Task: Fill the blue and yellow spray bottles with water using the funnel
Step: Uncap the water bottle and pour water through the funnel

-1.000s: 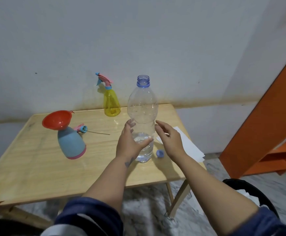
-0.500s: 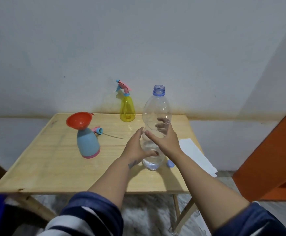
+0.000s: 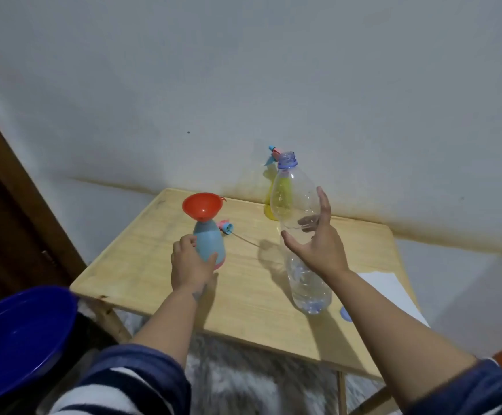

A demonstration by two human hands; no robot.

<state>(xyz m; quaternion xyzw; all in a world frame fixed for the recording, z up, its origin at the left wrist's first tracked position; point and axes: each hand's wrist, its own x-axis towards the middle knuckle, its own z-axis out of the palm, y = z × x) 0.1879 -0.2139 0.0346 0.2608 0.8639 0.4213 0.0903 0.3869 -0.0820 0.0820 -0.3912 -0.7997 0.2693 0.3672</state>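
Note:
The blue spray bottle (image 3: 209,244) stands on the wooden table (image 3: 243,298) with the red funnel (image 3: 202,205) set in its neck. My left hand (image 3: 188,265) grips its lower body. Its detached spray head (image 3: 225,227), with a thin tube, lies just behind it. The yellow spray bottle (image 3: 269,205) stands by the wall with its sprayer on, partly hidden behind the clear water bottle (image 3: 291,199). That bottle is uncapped, leans slightly and holds a little water at the bottom. My right hand (image 3: 318,250) holds it round the middle.
A small blue cap (image 3: 344,313) lies on the table by my right forearm. White paper (image 3: 390,289) sits at the table's right edge. A dark blue basin (image 3: 19,333) is at lower left, and a brown door (image 3: 10,220) stands on the left.
My left hand left the water bottle and moved left to grip the blue spray bottle. My right hand closed round the water bottle's middle. The view shifted left, revealing the basin.

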